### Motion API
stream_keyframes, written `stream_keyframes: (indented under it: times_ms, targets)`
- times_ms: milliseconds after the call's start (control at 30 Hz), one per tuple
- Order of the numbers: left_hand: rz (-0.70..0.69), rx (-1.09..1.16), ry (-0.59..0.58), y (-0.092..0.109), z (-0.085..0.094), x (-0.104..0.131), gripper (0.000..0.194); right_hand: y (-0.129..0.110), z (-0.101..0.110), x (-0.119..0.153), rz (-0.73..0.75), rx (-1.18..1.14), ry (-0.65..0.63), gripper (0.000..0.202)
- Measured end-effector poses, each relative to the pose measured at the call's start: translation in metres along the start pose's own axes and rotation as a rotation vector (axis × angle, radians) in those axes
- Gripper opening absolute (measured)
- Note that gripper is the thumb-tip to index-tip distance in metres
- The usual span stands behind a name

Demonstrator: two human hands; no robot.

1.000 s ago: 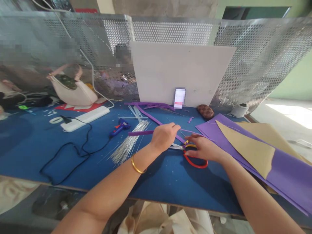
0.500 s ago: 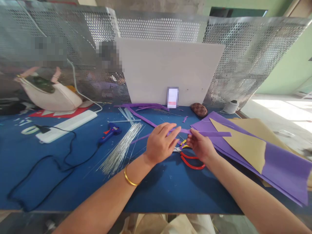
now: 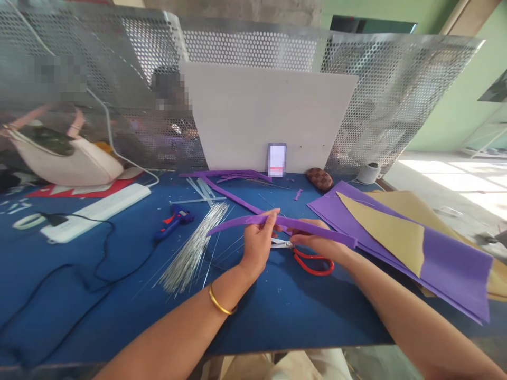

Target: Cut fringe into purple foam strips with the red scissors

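A long purple strip (image 3: pixel 229 224) is stretched out above the table between my hands. My left hand (image 3: pixel 259 240) pinches it near its middle, thumb on top. Farther right, my right hand (image 3: pixel 317 245) is closed on the same strip from behind, with its fingertips partly hidden by it. Red-handled scissors (image 3: pixel 315 264) lie on the table just below, their blades pointing left between my hands. A bundle of thin silvery wires (image 3: pixel 194 253) lies left of my left hand. Behind, another purple strip (image 3: pixel 233 196) runs across the table.
A blue glue gun (image 3: pixel 173 221) and a white power strip (image 3: pixel 99 211) with black cord lie left on the blue table (image 3: pixel 158 327). Purple and tan sheets (image 3: pixel 443 264) cover the right side. A phone (image 3: pixel 276 160) leans on the white board (image 3: pixel 269 105); a checkered pouch (image 3: pixel 319 179) sits beside it.
My left hand has turned from palm-down to a thumb-up pinch on the strip. The strip now extends to the left past it, and its right end has dropped lower. The view has shifted slightly.
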State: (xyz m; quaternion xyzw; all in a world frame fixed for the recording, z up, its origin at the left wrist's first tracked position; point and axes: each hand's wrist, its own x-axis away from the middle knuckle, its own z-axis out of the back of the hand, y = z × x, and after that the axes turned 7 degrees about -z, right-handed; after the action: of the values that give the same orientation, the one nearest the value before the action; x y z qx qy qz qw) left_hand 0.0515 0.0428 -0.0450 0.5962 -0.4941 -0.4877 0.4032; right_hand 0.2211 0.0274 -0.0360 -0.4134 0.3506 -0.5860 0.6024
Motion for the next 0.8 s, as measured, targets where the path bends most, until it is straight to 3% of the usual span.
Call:
stream_keyframes:
  times_ms: [167,267,400,533,800]
  targets:
    - [0.07,-0.034,-0.027,-0.022,-0.002,-0.002,0.037,0.011,0.043,-0.041,-0.015,0.459,0.244,0.013]
    - [0.053,-0.072,-0.042,-0.03,-0.002,-0.004,0.035,0.01,0.057,-0.077,-0.028,0.677,0.303,0.019]
    - [-0.024,-0.152,-0.089,-0.03,0.002,-0.006,0.029,0.012,0.063,-0.128,-0.058,0.895,0.24,0.031]
    - [-0.106,-0.244,-0.137,-0.029,0.006,-0.008,0.024,0.019,0.069,-0.169,-0.074,1.003,0.095,0.032]
    - [-0.141,-0.354,-0.166,-0.03,0.005,-0.01,0.027,0.032,0.081,-0.202,-0.084,1.022,-0.116,0.031]
